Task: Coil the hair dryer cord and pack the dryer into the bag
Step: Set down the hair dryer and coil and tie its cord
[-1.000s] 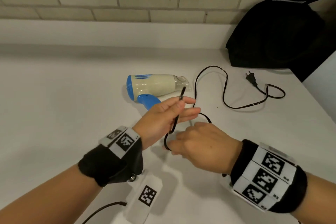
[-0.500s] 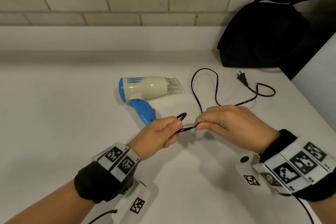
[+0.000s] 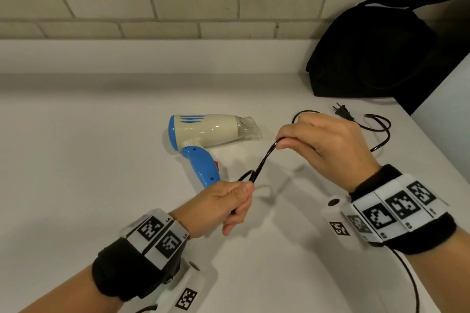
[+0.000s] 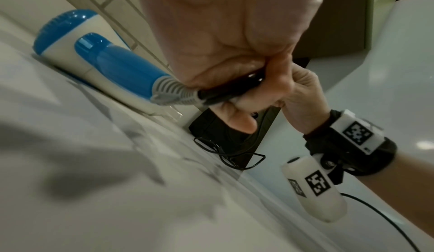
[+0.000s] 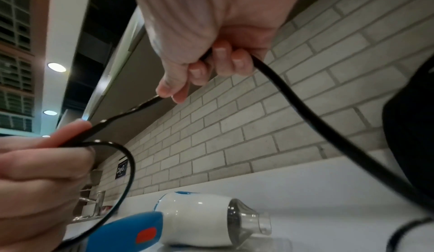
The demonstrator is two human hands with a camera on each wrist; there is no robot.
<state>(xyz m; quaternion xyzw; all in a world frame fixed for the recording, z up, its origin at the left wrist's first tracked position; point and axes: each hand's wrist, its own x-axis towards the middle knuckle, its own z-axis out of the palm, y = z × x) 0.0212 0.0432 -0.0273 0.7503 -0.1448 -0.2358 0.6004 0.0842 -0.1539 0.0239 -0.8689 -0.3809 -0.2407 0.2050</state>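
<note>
A cream and blue hair dryer (image 3: 208, 132) lies on the white counter (image 3: 76, 173), nozzle pointing right. Its black cord (image 3: 264, 160) runs taut between my hands. My left hand (image 3: 229, 206) grips a small loop of cord just below the dryer's blue handle (image 4: 122, 70). My right hand (image 3: 318, 142) pinches the cord higher up, to the right of the nozzle (image 5: 249, 217). The loose cord (image 3: 379, 132) and its plug (image 3: 343, 112) lie behind my right hand. A black bag (image 3: 376, 51) stands against the wall at the back right.
A brick wall (image 3: 178, 2) with a white ledge runs along the back of the counter. The counter's right edge (image 3: 432, 150) falls away beside the bag. A thin black cable (image 3: 412, 279) hangs from my right wristband.
My right hand has slid along the cord, up and to the right, away from my left hand, pulling a longer stretch of cord straight. The left hand stays near the dryer handle with its loop.
</note>
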